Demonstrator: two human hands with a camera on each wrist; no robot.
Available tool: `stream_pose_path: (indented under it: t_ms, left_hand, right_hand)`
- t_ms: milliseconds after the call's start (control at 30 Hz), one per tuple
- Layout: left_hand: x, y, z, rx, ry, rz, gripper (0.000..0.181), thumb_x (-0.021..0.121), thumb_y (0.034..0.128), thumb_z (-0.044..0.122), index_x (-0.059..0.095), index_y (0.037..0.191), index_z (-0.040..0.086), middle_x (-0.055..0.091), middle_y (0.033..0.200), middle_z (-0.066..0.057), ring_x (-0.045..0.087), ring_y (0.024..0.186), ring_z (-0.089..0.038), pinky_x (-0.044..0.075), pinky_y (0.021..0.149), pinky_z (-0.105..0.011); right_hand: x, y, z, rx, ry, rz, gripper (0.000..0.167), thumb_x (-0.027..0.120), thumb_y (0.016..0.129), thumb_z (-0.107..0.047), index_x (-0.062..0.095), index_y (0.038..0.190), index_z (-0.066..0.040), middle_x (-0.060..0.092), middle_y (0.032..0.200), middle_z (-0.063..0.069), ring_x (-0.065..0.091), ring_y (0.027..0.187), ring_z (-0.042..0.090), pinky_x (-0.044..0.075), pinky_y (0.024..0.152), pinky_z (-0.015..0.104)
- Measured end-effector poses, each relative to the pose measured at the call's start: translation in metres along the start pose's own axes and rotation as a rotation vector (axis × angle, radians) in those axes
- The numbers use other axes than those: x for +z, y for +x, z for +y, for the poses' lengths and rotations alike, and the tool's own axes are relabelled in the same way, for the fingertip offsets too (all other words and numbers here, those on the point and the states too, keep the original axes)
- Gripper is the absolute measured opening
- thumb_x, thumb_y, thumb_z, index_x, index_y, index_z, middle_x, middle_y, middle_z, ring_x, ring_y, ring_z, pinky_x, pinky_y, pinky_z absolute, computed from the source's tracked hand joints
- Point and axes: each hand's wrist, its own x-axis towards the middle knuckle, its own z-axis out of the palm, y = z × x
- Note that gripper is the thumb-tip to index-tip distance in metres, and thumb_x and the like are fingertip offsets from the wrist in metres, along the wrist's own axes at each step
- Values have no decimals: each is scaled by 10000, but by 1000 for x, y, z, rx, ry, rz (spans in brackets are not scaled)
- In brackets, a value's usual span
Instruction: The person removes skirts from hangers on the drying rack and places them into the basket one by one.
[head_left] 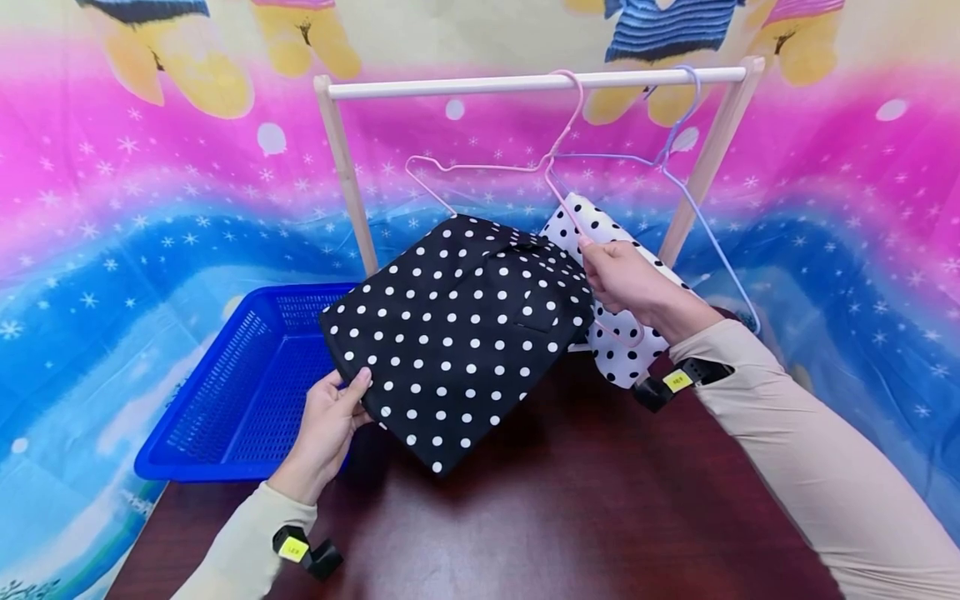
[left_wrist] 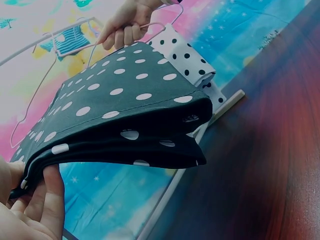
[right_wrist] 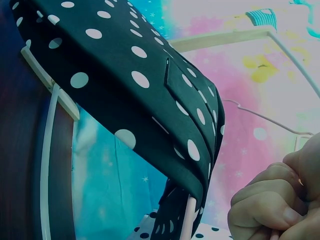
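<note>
A folded black garment with white polka dots (head_left: pixel 450 333) is draped over the pink wire hanger (head_left: pixel 487 167). My left hand (head_left: pixel 324 429) pinches the garment's left edge between thumb and fingers; its layered folds show in the left wrist view. On the other side, my right hand (head_left: pixel 626 279) grips the slanting wire of the pink hanger, with its fingers curled in the right wrist view (right_wrist: pixel 272 200). The hanger's hook goes over the white rail (head_left: pixel 450 86). Behind the right hand, a white cloth with black dots (head_left: pixel 626 325) hangs on the purple-blue hanger (head_left: pixel 712 237), partly hidden.
A blue perforated basket (head_left: pixel 168 454) stands on the left of the dark red-brown table (head_left: pixel 585 508). Wooden posts (head_left: pixel 348 175) hold up the rail at both ends. A colourful printed curtain (head_left: pixel 90 167) closes off the back.
</note>
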Motion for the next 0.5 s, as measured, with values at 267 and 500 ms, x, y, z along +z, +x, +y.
stream_pose_path:
  t_ms: [267, 500]
  left_hand:
    - [-2, 0, -1, 3, -13, 16, 264, 542, 1053, 262, 530, 1225, 62, 772, 805, 117, 739, 727, -27, 588, 665, -232]
    - [-5, -1, 0, 6, -22, 25, 234, 551, 1049, 259, 536, 1201, 81, 770, 800, 115, 736, 718, -26, 585, 658, -224]
  right_hand:
    - [0, 0, 1, -1, 2, 4, 560, 303, 1100, -449, 303, 619, -161, 252, 520, -97, 209, 428, 43, 160, 458, 242]
    - [0, 1, 1, -4, 4, 5, 567, 303, 1100, -451, 311, 611, -165, 259, 516, -99, 211, 427, 37, 165, 455, 235]
